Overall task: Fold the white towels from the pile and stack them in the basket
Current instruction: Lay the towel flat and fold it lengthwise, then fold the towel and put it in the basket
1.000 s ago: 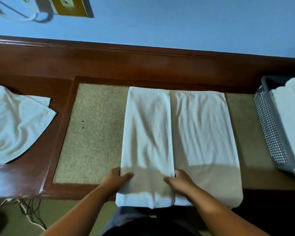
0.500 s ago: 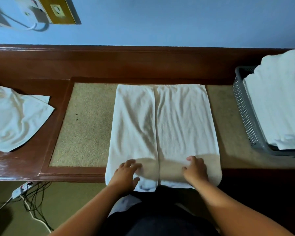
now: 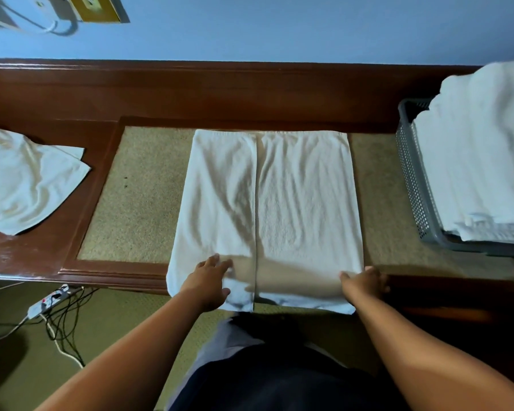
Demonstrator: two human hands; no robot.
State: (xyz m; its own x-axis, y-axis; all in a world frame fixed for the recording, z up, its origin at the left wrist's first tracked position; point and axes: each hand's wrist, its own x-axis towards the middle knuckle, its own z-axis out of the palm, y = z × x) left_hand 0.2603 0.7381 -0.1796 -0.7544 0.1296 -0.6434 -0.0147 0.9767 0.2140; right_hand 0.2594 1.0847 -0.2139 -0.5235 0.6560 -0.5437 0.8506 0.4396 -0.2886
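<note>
A white towel (image 3: 279,203) lies flat on the table's beige inset, both sides folded in to meet at a centre seam, its near end hanging over the table edge. My left hand (image 3: 211,277) rests on the near left panel with fingers stretched forward. My right hand (image 3: 365,280) pinches the towel's near right edge, thumb on top. A grey mesh basket (image 3: 410,179) at the right holds a stack of folded white towels (image 3: 481,161). The unfolded white pile (image 3: 27,179) lies at the far left.
The wooden table (image 3: 36,256) has a raised back ledge against the blue wall. A power strip with tangled cables (image 3: 51,301) lies on the floor at the lower left. Bare beige inset (image 3: 137,197) shows on both sides of the towel.
My right hand slid from near the centre seam out to the towel's right edge. My left hand stayed on the near left panel.
</note>
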